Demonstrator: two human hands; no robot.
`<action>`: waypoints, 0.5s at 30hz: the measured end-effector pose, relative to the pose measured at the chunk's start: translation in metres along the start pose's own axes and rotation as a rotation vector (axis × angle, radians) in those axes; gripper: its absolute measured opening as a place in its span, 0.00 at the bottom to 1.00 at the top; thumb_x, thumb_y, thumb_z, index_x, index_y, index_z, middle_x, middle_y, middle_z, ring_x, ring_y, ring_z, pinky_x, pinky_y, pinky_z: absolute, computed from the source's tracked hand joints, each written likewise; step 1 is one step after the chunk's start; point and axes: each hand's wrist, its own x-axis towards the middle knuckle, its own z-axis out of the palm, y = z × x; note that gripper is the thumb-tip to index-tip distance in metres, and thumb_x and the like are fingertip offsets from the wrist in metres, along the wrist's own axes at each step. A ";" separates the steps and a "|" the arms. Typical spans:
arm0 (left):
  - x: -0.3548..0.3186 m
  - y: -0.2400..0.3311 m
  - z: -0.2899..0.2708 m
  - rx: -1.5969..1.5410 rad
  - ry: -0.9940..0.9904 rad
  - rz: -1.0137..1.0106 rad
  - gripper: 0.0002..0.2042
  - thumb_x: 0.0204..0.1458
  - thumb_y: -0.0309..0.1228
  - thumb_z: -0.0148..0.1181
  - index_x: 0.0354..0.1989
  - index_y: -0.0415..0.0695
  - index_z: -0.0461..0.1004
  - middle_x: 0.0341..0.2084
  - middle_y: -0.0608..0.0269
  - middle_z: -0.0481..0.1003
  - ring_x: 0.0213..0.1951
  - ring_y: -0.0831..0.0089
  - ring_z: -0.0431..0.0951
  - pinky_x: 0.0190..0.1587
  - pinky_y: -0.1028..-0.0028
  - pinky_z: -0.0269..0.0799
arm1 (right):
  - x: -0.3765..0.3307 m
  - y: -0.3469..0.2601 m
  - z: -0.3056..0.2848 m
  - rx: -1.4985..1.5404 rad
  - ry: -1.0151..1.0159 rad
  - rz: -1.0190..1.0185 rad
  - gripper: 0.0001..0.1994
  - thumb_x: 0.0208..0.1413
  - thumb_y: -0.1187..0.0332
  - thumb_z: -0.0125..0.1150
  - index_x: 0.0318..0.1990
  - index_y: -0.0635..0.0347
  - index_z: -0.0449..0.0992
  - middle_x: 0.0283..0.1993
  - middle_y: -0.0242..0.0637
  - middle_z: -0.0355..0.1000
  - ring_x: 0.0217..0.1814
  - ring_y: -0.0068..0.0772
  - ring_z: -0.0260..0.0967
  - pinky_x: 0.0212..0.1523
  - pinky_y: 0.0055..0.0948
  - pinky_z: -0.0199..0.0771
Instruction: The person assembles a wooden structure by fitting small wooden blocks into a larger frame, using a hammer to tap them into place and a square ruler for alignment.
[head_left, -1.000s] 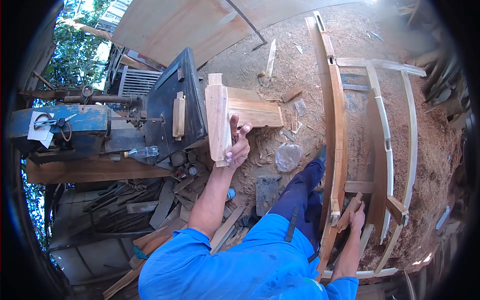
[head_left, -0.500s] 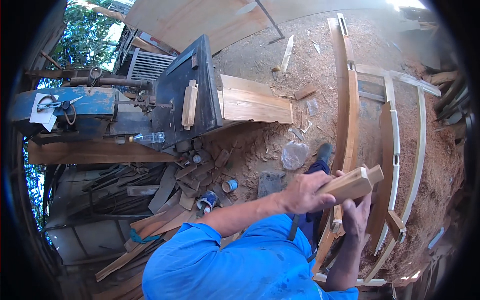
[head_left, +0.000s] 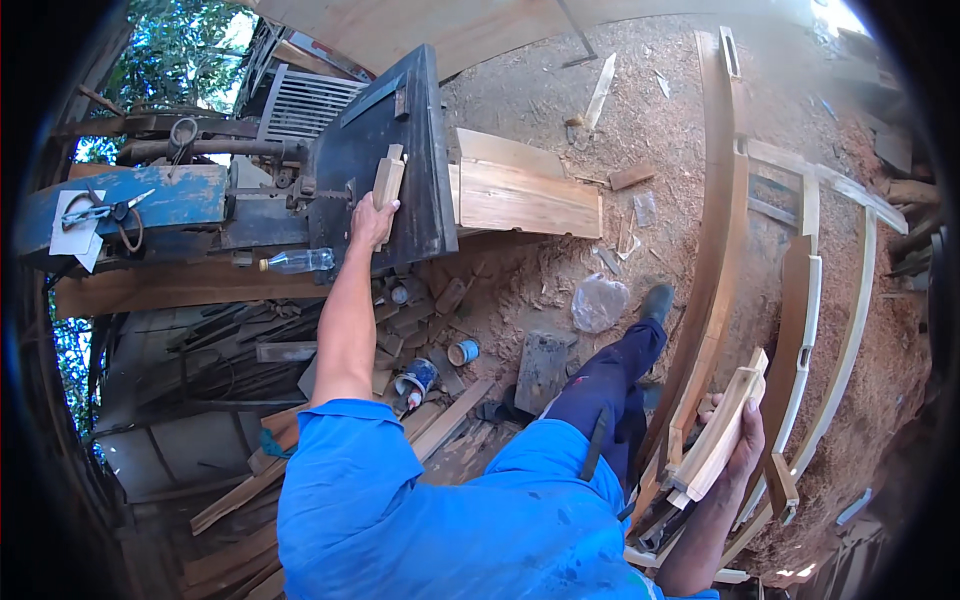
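My left arm stretches out to the black machine table (head_left: 425, 150) at the upper left. There my left hand (head_left: 374, 222) is closed around the near end of a short wooden block (head_left: 389, 180) with a narrower tip, lying on that tabletop. Low on the right, my right hand (head_left: 745, 445) grips a pale wooden piece (head_left: 718, 432) with stepped, narrowed ends, held aslant beside the long boards. Some of its fingers are hidden behind the wood. A saw blade (head_left: 330, 194) runs level into the table, just left of my left hand.
A blue machine beam (head_left: 150, 210) carries scissors and paper. A plastic bottle (head_left: 300, 261) lies below my left wrist. Wide planks (head_left: 530, 198) stand past the table. Long curved boards (head_left: 715, 250) and frame pieces (head_left: 805, 320) lie on the right, among sawdust. Scrap wood (head_left: 450, 420) is heaped left of my legs.
My left hand has let go of the wooden piece, reached up-left and taken hold of the block on the table. My right hand has lowered the piece and turned it steeper.
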 end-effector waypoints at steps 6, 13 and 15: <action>-0.044 0.026 -0.006 -1.846 -0.590 -0.152 0.37 0.64 0.60 0.44 0.66 0.36 0.61 0.37 0.54 0.73 0.33 0.67 0.74 0.35 0.70 0.76 | -0.005 -0.006 -0.028 0.132 -0.043 0.056 0.22 0.67 0.53 0.50 0.57 0.61 0.68 0.38 0.47 0.76 0.31 0.38 0.79 0.26 0.31 0.84; -0.063 0.030 -0.020 -1.892 -0.702 0.068 0.43 0.57 0.62 0.56 0.66 0.33 0.59 0.40 0.52 0.74 0.35 0.68 0.76 0.35 0.73 0.77 | -0.008 0.006 -0.027 0.130 -0.096 0.039 0.23 0.68 0.53 0.49 0.60 0.60 0.67 0.39 0.47 0.75 0.32 0.36 0.78 0.27 0.30 0.83; -0.060 0.035 -0.014 -1.789 -0.634 0.042 0.40 0.56 0.57 0.59 0.65 0.33 0.60 0.41 0.51 0.74 0.35 0.68 0.77 0.36 0.72 0.78 | -0.013 0.002 -0.026 0.145 -0.066 0.020 0.24 0.67 0.54 0.50 0.64 0.60 0.65 0.40 0.47 0.75 0.33 0.36 0.77 0.28 0.29 0.82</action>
